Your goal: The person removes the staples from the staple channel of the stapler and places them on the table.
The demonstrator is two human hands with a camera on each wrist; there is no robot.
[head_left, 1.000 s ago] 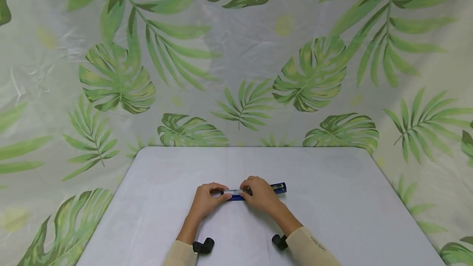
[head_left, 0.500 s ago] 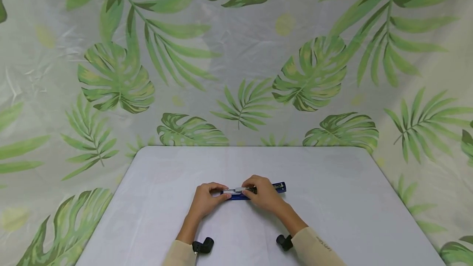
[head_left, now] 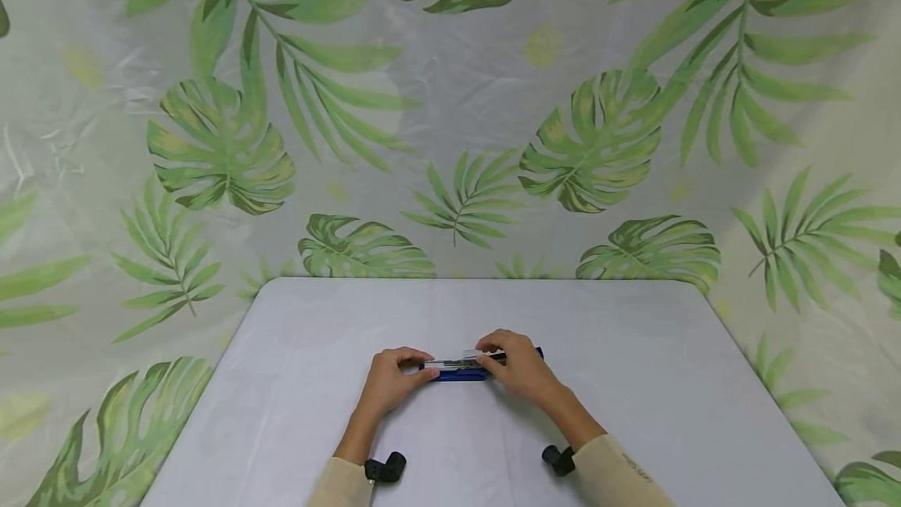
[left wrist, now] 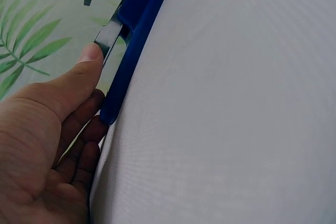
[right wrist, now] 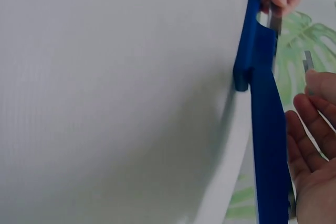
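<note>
A blue stapler [head_left: 461,375] lies folded wide open on the white table, its metal magazine [left wrist: 107,35] exposed. At its left end my left hand [head_left: 390,382] grips it, thumb on the magazine and fingertips by the tip of the blue base [left wrist: 118,87]. Above the stapler's middle, my right hand [head_left: 521,366] pinches a short grey strip of staples [right wrist: 308,60] between thumb and fingers. In the left wrist view the strip hangs apart from the magazine. The stapler's opened top cover [right wrist: 270,150] runs to the right, partly hidden behind my right hand in the head view.
The white-covered table [head_left: 633,390] spreads around the stapler, its far edge against a leaf-patterned backdrop [head_left: 457,100]. Black wrist cameras [head_left: 385,466] sit at both sleeves.
My right hand has moved right and slightly up along the stapler, bringing the strip of staples out of the magazine. The left hand and stapler have stayed nearly still.
</note>
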